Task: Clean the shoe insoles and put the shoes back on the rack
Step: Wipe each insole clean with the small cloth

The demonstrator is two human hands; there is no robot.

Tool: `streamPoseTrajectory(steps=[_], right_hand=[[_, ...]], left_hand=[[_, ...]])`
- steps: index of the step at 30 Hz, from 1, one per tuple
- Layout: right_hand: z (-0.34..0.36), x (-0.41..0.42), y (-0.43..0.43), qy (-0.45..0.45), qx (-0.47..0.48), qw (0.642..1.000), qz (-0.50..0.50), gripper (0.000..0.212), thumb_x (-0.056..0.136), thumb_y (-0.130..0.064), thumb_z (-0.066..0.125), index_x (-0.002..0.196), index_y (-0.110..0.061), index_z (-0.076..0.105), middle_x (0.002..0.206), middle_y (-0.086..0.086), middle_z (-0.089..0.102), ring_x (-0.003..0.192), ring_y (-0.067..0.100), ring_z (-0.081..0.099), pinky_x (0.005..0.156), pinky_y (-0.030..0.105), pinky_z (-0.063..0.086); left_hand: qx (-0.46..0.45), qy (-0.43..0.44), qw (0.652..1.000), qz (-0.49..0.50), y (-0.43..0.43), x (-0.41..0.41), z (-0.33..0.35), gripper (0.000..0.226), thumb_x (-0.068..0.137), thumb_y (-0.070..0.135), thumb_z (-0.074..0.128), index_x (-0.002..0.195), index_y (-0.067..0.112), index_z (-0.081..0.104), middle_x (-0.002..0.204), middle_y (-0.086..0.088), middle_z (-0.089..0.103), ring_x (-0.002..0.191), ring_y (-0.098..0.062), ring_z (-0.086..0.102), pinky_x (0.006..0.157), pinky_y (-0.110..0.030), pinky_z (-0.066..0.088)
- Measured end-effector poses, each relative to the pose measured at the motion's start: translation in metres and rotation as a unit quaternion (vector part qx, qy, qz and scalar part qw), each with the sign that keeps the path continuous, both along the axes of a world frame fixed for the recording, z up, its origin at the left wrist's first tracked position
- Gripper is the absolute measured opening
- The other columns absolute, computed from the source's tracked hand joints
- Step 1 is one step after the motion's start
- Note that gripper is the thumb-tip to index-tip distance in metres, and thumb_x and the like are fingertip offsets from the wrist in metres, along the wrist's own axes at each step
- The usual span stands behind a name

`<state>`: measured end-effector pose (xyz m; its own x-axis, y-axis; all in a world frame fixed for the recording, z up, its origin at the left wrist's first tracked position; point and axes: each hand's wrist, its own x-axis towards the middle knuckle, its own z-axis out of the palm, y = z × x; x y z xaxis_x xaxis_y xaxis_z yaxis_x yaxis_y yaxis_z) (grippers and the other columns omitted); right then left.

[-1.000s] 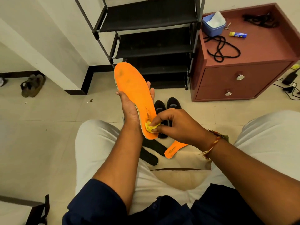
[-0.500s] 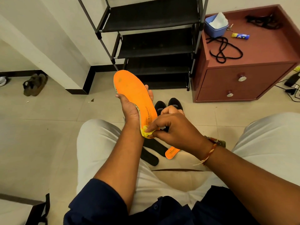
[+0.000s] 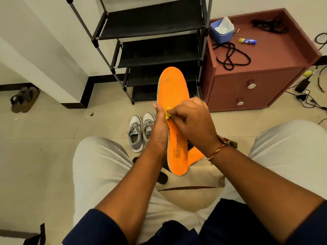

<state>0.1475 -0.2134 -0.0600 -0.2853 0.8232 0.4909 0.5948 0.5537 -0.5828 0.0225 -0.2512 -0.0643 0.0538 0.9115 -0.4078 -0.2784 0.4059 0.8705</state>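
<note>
The orange insole (image 3: pixel 172 96) is held nearly upright in front of the person. Its long axis runs from the heel end low by the lap to the toe end high against the shoe rack (image 3: pixel 152 27) behind it. The left hand (image 3: pixel 158 131) grips the insole's left edge at about mid-length, with the thumb (image 3: pixel 155 106) hooked over the front. The right hand (image 3: pixel 191 121) reaches in from the insole's right edge, its fingers (image 3: pixel 177 114) curled and pinching a small yellow cloth (image 3: pixel 167 114) against the face, touching that thumb. The toe half lies above the cloth and the printed heel half below it, so the next wipe likely runs lengthwise, with the right hand doing the work. A pair of grey shoes (image 3: pixel 139 131) stands on the floor left of the insole, and a second orange insole (image 3: pixel 195 155) shows by its heel.
</note>
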Motion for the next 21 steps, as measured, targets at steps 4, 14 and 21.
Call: streamPoseTrajectory(steps=[4, 14, 21], right_hand=[[0.002, 0.014, 0.023, 0.003, 0.032, 0.997, -0.065, 0.012, 0.093, -0.023, 0.065, 0.095, -0.018, 0.076, 0.093, -0.001, 0.073, 0.091, 0.024, 0.060, 0.080, 0.044, 0.047], [0.004, 0.024, 0.033, 0.247, -0.227, 0.942, -0.026, 0.007, 0.094, -0.018, 0.065, 0.101, -0.017, 0.068, 0.096, -0.006, 0.073, 0.092, 0.009, 0.069, 0.079, 0.041, 0.060], [0.019, 0.022, 0.027, 0.376, -0.363, 0.852, 0.036, 0.018, 0.101, -0.015, 0.055, 0.114, -0.006, 0.063, 0.101, 0.008, 0.073, 0.084, 0.013, 0.072, 0.067, 0.024, 0.057]], left_hand=[[-0.067, 0.012, 0.997, 0.032, 0.003, 0.016, 0.000, 0.125, 0.048, 0.101, 0.053, 0.146, 0.023, 0.047, 0.106, 0.013, 0.062, 0.091, -0.006, 0.064, 0.078, -0.029, 0.057], [-0.076, -0.022, 0.995, 0.064, 0.010, 0.012, 0.003, 0.111, 0.065, 0.091, 0.058, 0.152, 0.023, 0.042, 0.118, 0.009, 0.065, 0.104, -0.010, 0.067, 0.098, -0.038, 0.055], [-0.066, -0.087, 0.988, 0.109, 0.014, 0.013, 0.010, 0.054, 0.095, 0.061, 0.053, 0.130, 0.020, 0.057, 0.119, -0.002, 0.068, 0.121, -0.024, 0.065, 0.101, -0.047, 0.053]])
